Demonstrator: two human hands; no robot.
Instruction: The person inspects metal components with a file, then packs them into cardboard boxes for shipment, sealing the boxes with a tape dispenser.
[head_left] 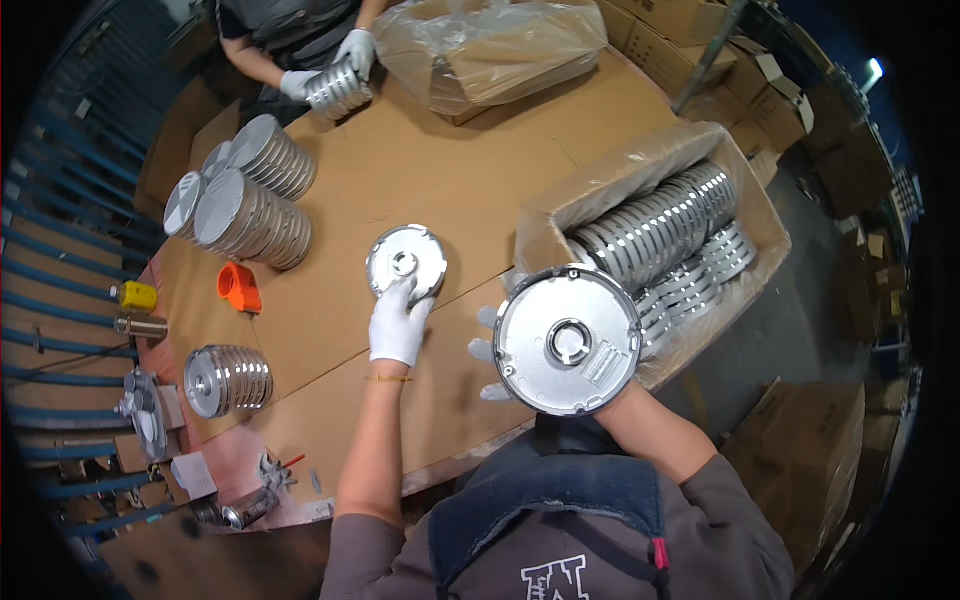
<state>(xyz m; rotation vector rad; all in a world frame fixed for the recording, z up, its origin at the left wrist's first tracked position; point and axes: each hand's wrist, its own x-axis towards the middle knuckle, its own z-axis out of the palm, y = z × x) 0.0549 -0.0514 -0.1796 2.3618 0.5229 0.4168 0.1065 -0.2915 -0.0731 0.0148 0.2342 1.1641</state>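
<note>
My white-gloved left hand [399, 328] grips the near edge of a round silver metal cover [412, 246] over the cardboard-topped table, its fingers on the cover's face. Whether that cover touches the table I cannot tell. A larger-looking round metal cover [530, 335] rests on my right hand [482, 349], close to my body and face up. It shows a central ring and a ribbed rectangular patch. Only the gloved fingertips stick out past its left rim; the palm and thumb are hidden beneath.
A plastic-lined carton [768, 235] at right holds rows of similar covers. Stacks of covers [250, 215] stand at left, near an orange tape dispenser [239, 288] and a shorter stack [228, 381]. Across the table, a gloved co-worker [290, 35] holds several covers beside another lined carton [500, 60].
</note>
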